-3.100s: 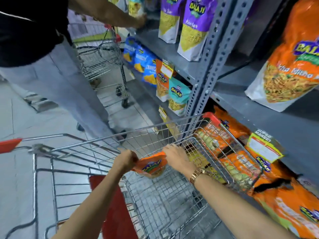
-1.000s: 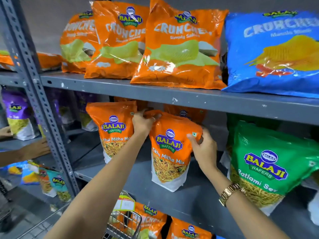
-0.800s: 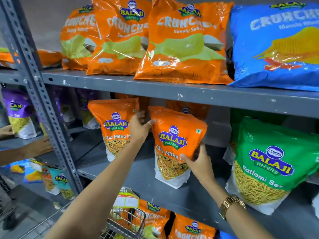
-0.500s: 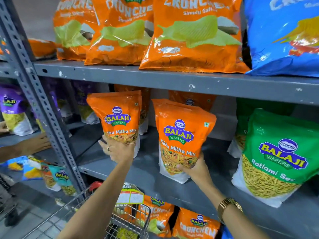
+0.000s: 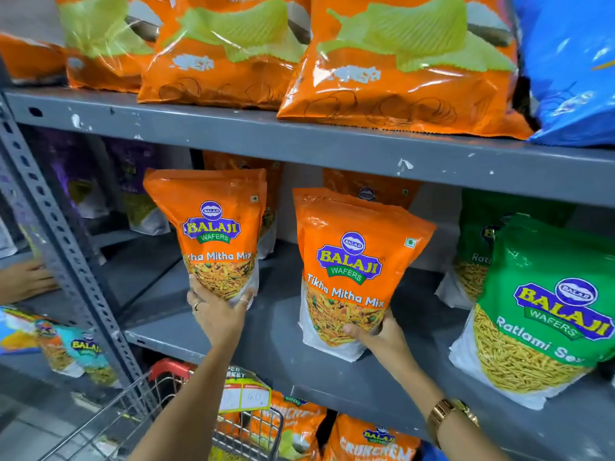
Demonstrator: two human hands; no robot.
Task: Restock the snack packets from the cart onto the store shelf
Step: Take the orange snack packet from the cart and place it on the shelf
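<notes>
Two orange Tikha Mitha Mix packets stand upright on the grey middle shelf. My left hand cups the bottom of the left packet. My right hand grips the lower right corner of the right packet. More orange packets stand behind both. The wire cart shows at the bottom left, its inside mostly hidden by my left arm.
Green Ratlami Sev packets stand to the right on the same shelf. Large orange and blue chip bags fill the shelf above. Another person's hand rests on the neighbouring shelf beyond the grey upright. Orange packets sit below.
My left hand has left the top of the right packet and dropped to the base of the left packet. My right hand slid down to the right packet's lower corner.
</notes>
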